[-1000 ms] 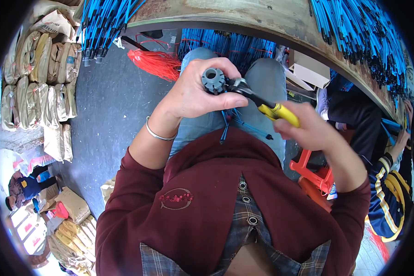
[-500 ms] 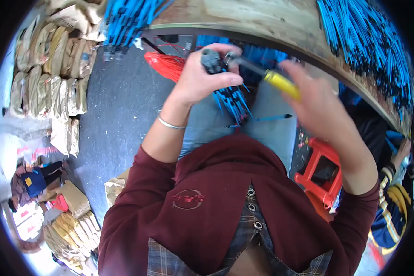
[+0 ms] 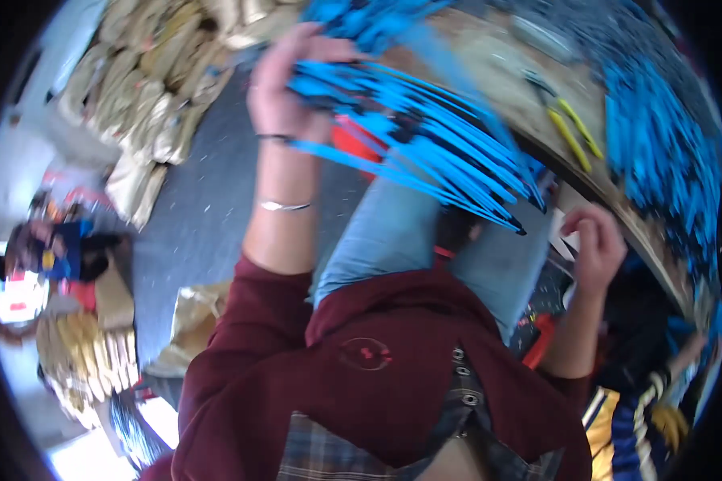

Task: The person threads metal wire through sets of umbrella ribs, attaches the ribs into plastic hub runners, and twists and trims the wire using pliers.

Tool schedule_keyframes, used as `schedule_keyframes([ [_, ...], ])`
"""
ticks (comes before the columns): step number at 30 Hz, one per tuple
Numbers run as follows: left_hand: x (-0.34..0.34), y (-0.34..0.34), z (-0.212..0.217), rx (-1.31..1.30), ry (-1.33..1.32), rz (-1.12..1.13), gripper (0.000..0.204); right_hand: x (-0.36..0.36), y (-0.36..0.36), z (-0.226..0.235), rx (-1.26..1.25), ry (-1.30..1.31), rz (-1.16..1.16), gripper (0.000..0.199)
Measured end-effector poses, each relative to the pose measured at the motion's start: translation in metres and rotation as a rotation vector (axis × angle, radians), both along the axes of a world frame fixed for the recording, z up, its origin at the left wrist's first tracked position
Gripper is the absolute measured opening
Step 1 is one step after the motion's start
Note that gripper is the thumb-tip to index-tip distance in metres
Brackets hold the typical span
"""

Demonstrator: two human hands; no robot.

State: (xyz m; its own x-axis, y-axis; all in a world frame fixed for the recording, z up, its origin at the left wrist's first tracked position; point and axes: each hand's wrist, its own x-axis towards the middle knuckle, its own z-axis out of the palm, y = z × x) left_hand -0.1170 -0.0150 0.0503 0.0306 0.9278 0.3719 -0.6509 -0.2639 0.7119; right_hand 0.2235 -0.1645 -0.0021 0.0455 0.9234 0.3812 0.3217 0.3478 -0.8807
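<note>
So we've got the left hand (image 3: pixel 293 80) raised in the upper middle of the frame, fingers wrapped around the end of a bundle of blue cables (image 3: pixel 425 152). The strands fan out down and to the right, with dark tips hanging over our jeans (image 3: pixel 393 232). The right hand (image 3: pixel 598 248) sits at the right edge of the frame, loosely curled and holding nothing as far as we can tell.

What could go wrong, in our view: the bundle is held at only 1 end and the strands are already splayed, so some could slip out of the grip or tangle with each other. The loose tips could also snag on the rim of the wooden table (image 3: pixel 497 72) or knock the yellow-handled tool (image 3: pixel 573 132) lying there. Everything's motion-blurred, so we can't tell how tight the grip really is.
</note>
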Motion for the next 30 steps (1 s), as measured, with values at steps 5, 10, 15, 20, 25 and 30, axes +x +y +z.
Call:
schedule_keyframes([
  [5, 0.056, 0.006, -0.040, -0.213, -0.396, -0.396, 0.024, -0.010, -0.041, -0.093, -0.307, 0.207, -0.098, 0.065],
  [10, 0.115, -0.016, -0.126, -0.372, -0.538, -0.709, 0.025, -0.033, -0.003, -0.060, 0.318, 0.349, -0.012, 0.079],
  [15, 0.140, -0.063, -0.138, -0.945, -0.408, -0.648, 0.030, -0.014, -0.015, -0.038, 0.094, 1.031, 0.271, 0.074],
  [20, 0.094, -0.068, -0.158, -0.893, 0.496, -0.475, 0.040, -0.014, -0.025, -0.013, 0.220, 0.580, 0.048, 0.063],
  [25, 0.097, -0.070, -0.117, 0.181, 1.018, -0.277, 0.045, -0.025, -0.034, -0.025, 0.025, 0.035, 0.113, 0.053],
  [30, 0.114, -0.073, -0.111, 0.241, 0.899, -0.736, 0.036, -0.039, -0.027, -0.036, -0.131, 0.165, 0.167, 0.050],
])
